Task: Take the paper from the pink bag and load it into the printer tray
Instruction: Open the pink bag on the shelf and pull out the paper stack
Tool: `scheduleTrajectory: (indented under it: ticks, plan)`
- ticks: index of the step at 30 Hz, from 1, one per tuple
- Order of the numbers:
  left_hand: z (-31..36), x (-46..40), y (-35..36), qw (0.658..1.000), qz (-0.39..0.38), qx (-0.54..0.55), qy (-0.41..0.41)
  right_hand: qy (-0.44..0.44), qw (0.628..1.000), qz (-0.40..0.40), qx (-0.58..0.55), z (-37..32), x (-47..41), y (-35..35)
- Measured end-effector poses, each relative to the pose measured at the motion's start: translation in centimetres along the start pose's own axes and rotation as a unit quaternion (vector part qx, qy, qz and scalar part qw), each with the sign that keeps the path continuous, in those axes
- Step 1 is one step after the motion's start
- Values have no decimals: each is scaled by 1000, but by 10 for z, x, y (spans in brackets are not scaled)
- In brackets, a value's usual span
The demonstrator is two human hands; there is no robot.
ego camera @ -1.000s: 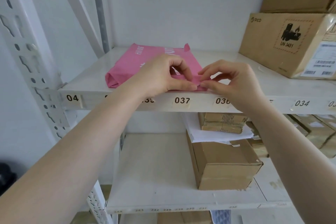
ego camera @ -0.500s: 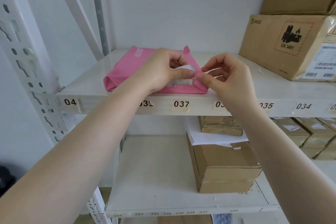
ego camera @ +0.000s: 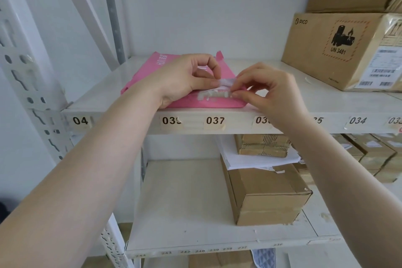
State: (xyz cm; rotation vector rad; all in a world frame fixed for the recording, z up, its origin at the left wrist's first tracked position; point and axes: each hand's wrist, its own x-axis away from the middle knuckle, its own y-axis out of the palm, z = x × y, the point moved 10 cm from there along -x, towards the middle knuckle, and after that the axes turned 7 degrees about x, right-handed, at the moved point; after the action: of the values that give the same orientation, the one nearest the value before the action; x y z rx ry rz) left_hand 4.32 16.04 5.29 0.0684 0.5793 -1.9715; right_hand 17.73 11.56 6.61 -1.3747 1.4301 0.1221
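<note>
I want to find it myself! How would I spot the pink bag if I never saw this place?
Look at the white shelf with number stickers along its front edge. Above the sticker 037 lies the pink bag, flat, with both hands working at its sealed flap. Everything else nearby is brown cardboard boxes or white paper; it is the only pink thing.

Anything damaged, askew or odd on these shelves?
Mostly tidy. On the lower shelf, loose white sheets lie sandwiched askew between stacked boxes, and the lower box has torn tape. The pink bag has ragged adhesive residue along its opened flap.
</note>
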Motion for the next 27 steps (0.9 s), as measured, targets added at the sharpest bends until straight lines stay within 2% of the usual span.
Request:
scheduleTrajectory:
  ticks: [6,12,19,22,27]
  plan:
    - [7,7,1,999,10,-19,39,24,999,-14,-39,3,3,-3]
    - [21,17,12,984,12,-143,108,17,990,-129,-60,7,14,0]
    - [25,19,7,972,72,-177,135,88,983,-43,-156,26,14,-23]
    - [26,19,8,970,80,-175,148,74,987,-35,-136,17,14,-20]
    - [28,24,9,972,70,-170,148,17,998,-52,7,-7,11,2]
